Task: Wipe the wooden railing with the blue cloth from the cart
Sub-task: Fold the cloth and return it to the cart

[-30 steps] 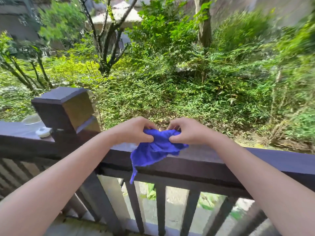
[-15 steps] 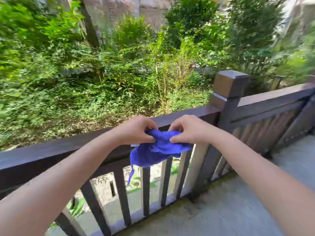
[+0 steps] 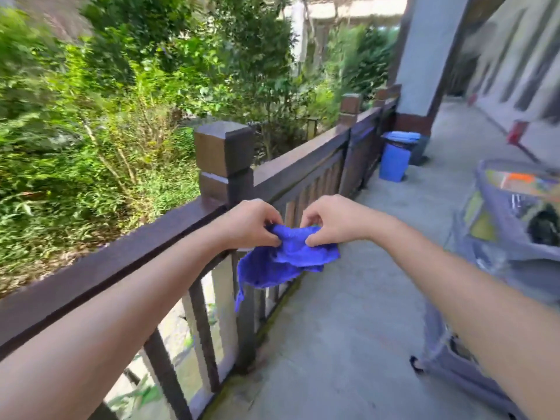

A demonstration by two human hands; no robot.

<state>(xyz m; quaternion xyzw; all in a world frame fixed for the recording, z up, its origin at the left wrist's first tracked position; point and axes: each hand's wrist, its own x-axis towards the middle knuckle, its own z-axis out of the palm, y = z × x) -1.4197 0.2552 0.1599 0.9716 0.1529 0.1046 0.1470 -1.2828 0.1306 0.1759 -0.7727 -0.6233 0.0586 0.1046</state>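
hands 2 (image 3: pixel 248 224) (image 3: pixel 331 221) | blue cloth 1 (image 3: pixel 281 262) | blue bin 1 (image 3: pixel 394 160) | cart 1 (image 3: pixel 497 237)

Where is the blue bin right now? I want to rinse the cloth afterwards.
In the head view, the blue bin stands on the concrete floor, upper right of centre, against the far end of the wooden railing beside the pillar.

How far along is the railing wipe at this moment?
Done: the blue cloth is off the cart and in hand. In hand: the left hand and right hand pinch it bunched in the air, beside the wooden railing, not pressed on it. Left: the wiping itself; whether any rail has been wiped cannot be told.
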